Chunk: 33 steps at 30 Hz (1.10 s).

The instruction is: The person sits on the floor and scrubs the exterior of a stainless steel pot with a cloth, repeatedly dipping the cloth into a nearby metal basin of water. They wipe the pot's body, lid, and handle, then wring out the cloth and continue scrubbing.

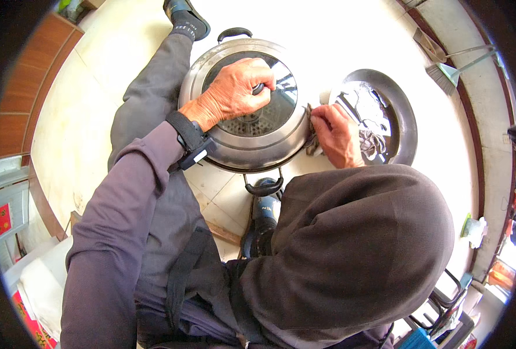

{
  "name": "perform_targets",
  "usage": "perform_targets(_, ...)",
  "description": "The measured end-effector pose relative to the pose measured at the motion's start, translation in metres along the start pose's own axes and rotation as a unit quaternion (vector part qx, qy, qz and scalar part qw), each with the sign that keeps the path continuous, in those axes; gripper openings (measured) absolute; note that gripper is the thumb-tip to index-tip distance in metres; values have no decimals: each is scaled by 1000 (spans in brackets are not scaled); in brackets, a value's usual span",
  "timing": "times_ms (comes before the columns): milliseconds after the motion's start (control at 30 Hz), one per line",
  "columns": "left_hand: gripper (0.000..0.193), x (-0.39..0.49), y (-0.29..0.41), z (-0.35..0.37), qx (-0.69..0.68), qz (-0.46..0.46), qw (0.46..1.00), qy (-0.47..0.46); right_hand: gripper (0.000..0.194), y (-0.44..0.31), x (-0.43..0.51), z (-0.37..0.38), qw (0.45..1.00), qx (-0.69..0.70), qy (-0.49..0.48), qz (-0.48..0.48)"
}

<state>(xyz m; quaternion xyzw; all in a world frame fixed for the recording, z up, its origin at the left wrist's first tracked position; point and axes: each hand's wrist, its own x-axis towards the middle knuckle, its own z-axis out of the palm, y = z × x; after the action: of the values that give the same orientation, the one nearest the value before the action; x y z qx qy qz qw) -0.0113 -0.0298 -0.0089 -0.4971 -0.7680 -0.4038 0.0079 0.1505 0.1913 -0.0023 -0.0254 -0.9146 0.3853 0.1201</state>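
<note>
My left hand [240, 89] grips the black knob [258, 89] of a lid with a wide steel rim [234, 141] and a dark glass centre [279, 109]. The lid sits on a metal pot with a black loop handle [264, 188] near me and another [234, 32] on the far side. At the lid's right side, my right hand [337, 135] holds a greyish rag [313, 141] against the rim. Dark clothing hides my right forearm. To the right stands a dark round basin [408, 124] of water, with a wrinkled grey cloth [372, 144] in it.
My outstretched leg [151, 83] lies left of the pot, and a shoe [265, 207] is below the near handle. A broom [447, 74] and a dustpan [430, 46] are by the right wall. A brown cabinet [35, 83] stands at left on the pale tiled floor [77, 118].
</note>
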Motion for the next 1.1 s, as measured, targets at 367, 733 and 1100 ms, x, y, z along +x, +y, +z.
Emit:
perform_targets(367, 12, -1, -1, 0, 3, 12, 1000, -6, 15, 19, 79, 7, 999, 12, -14, -42)
perform_targets(733, 8, 0, 2, 2, -3, 29, 999, 16, 17, 35, 150, 34, 986, -110, -34, -124)
perform_targets(1100, 9, 1, 2, 0, 4, -4, 1000, 7, 7, -10, -6, 8, 1000, 7, -6, -1)
